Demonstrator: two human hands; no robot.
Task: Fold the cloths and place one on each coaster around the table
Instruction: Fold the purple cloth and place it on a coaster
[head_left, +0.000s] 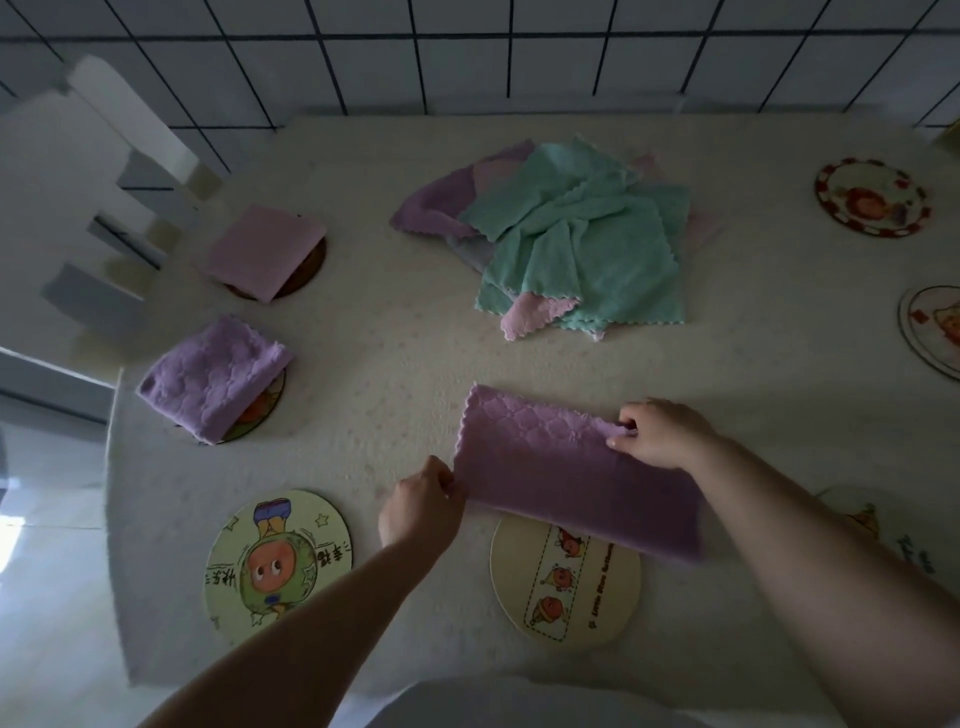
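Far-left coasters: I am seeing a folded pink cloth (265, 251) lying on a dark coaster (310, 270) and a folded purple cloth (213, 378) lying on the coaster with the orange print (260, 410), both cloths overhanging their rims.
Near-left coaster: the star-and-fruit coaster (279, 564) is sitting bare near the table edge, and I am judging it the likely next target.
Left hand: my left hand (422, 506) is pinching the near-left corner of the purple strip (566, 470), fingers curled round the edge.
Cloth in hand: the strip is lying folded once into a long band on the table (363, 332), its near edge overlapping the top of the coaster with the dotted border (566, 579).
Right hand: my right hand (657, 434) is gripping the far-right end of the band, thumb and fingers closed on the edge.
Step in hand: I am judging this as the second fold, end over end into a square.
How I am doing it well: I am keeping both grips on the corners, carrying one short end over to meet the other, matching scalloped edges before pressing flat, and keeping the fabric taut so the layers do not slide.
Pile: the green, pink and purple loose cloths (566, 234) are waiting in a heap at the table's middle.
Right coasters: the red-rimmed coaster (872, 197) and the edge coaster (930, 327) are lying uncovered.
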